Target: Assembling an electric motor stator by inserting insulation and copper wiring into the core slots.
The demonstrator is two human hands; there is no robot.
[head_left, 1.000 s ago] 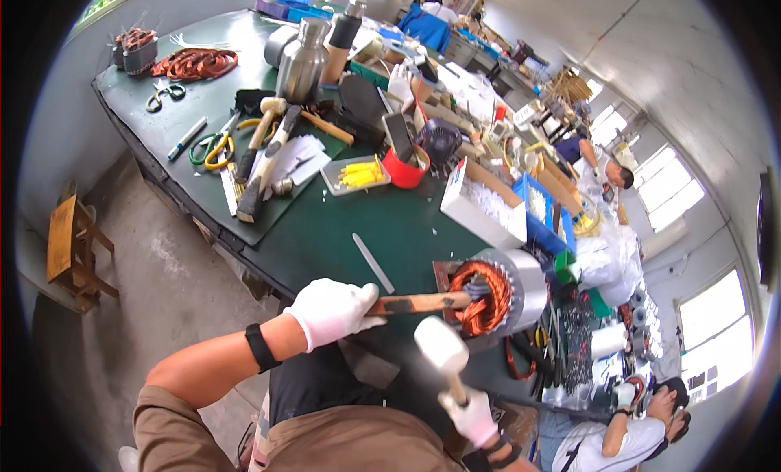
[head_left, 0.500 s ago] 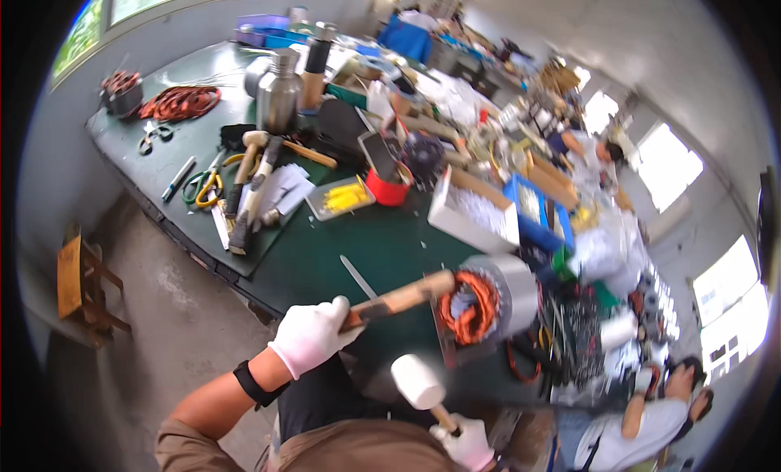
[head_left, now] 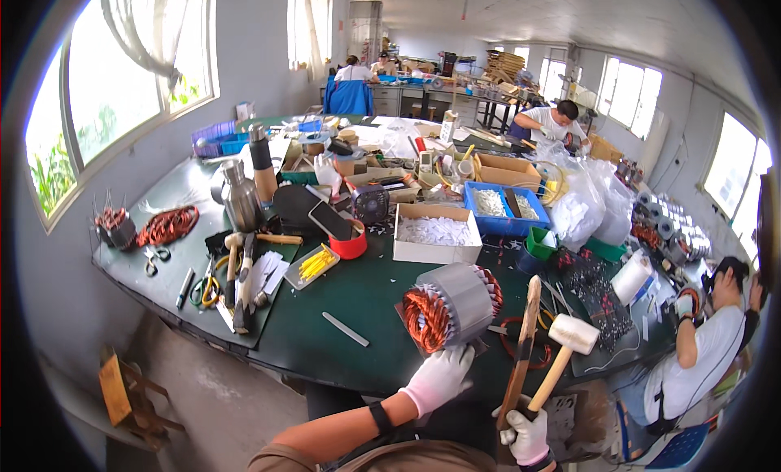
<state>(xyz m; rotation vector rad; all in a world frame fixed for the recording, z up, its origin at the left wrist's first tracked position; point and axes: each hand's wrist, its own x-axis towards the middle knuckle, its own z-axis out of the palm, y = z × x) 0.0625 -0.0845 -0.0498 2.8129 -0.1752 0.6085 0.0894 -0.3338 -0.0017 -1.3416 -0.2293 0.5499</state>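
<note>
One wound stator (head_left: 462,305) lies on its side on the green table (head_left: 358,283), near. The left hand (head_left: 437,382), fingers apart, touches its near side, perhaps for steadying. The right hand (head_left: 525,438) is closed around mallet (head_left: 574,334) and wooden stick (head_left: 523,342) together, likely to leave the left free. Farther, a box (head_left: 427,252) contains white slips (head_left: 439,230).

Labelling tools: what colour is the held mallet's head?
The mallet head is white, clearest in head view.
</note>
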